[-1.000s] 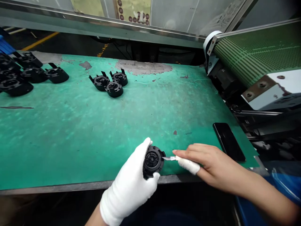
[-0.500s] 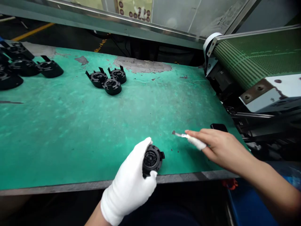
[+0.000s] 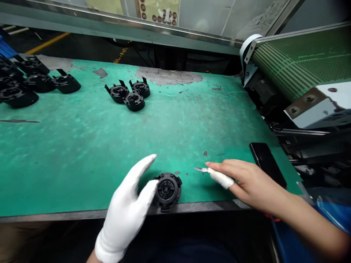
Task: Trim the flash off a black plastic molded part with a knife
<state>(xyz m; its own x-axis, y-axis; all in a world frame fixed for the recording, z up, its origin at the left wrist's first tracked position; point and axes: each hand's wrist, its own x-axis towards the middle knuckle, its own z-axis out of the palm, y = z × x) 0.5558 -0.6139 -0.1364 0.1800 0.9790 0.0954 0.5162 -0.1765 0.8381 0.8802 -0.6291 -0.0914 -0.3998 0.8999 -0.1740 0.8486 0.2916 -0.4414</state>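
Observation:
A round black plastic part (image 3: 166, 190) lies near the front edge of the green table, its ribbed face up and one tab over the edge. My left hand (image 3: 128, 204), in a white glove, is just left of it with thumb and fingers apart; the thumb tip is at the part's rim, and I cannot tell whether it touches. To the right, my bare right hand (image 3: 238, 179) grips a small knife (image 3: 201, 169), its thin blade pointing left toward the part. White wrapping covers the right thumb (image 3: 221, 178). The knife's handle is mostly hidden under the fingers.
Three black parts (image 3: 134, 100) with upright tabs stand together toward the back. More black parts (image 3: 38, 82) cluster at the far left. A black phone (image 3: 267, 164) lies beyond my right hand. The green conveyor belt (image 3: 301, 58) rises at the right, beside the green table (image 3: 82, 153).
My left hand has let go of the black part and opened, moving left. The part now rests flatter by the table edge. My right hand has shifted slightly left and down, uncovering the phone.

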